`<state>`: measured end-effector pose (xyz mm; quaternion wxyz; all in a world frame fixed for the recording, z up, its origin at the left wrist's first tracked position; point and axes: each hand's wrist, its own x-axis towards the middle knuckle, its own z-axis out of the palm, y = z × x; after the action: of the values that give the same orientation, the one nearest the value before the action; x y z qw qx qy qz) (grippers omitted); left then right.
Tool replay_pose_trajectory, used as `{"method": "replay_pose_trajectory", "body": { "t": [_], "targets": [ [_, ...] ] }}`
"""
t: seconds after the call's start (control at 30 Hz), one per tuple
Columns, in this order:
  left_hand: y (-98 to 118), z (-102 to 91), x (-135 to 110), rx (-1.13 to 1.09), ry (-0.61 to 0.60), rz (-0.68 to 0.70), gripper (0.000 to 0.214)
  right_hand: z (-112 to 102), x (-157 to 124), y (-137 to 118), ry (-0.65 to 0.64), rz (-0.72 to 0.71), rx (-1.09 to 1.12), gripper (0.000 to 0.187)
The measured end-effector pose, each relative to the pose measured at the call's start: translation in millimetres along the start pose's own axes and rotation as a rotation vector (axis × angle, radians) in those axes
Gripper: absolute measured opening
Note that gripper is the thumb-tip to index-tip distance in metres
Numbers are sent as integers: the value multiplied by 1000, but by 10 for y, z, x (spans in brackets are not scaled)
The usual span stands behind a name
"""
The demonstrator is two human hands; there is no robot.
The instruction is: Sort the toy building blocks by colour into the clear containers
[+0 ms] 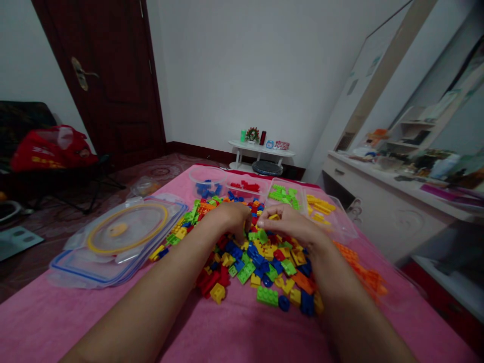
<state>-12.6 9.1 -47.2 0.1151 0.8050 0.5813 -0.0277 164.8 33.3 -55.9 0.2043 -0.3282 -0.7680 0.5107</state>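
Note:
A heap of mixed toy building bricks (257, 257) in red, blue, green, yellow and orange lies on a pink cloth (242, 327). My left hand (235, 218) reaches over the back of the heap, its fingers curled downward among the bricks. Whatever its fingertips hold is hidden. Beside it, my right hand (289, 222) is closed, palm inward, with a yellow brick (275, 217) showing between thumb and fingers. A light green piece (262, 235) lies just beneath the right fingertips. Near the front edge of the heap is a green brick (267, 296).
Behind the heap stand clear containers of blue bricks (208, 188), red bricks (245, 186), green bricks (284, 195) and yellow bricks (320, 205). Orange bricks (361, 269) lie in another at right. Stacked plastic lids (124, 237) are at left. A white dresser (381, 196) flanks the right side.

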Motion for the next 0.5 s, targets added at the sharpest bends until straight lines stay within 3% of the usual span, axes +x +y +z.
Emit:
{"method": "replay_pose_trajectory", "body": {
  "t": [0.1,0.23,0.3,0.4,0.5],
  "targets": [
    [-26,6,2,17,53,-50,34,29,-42,-12,-201,153,-485,7],
    [-91,-27,-10,81,189,-185,24,161,-25,-17,-86,262,-914,22],
    [-100,-41,-10,60,140,-121,25,216,8,-6,-71,238,-995,29],
    [-53,-53,-5,51,-25,10,36,244,55,27,-88,232,-1007,32],
    [52,-66,-13,149,-47,-82,46,236,77,59,-102,221,-955,27]
  ]
}}
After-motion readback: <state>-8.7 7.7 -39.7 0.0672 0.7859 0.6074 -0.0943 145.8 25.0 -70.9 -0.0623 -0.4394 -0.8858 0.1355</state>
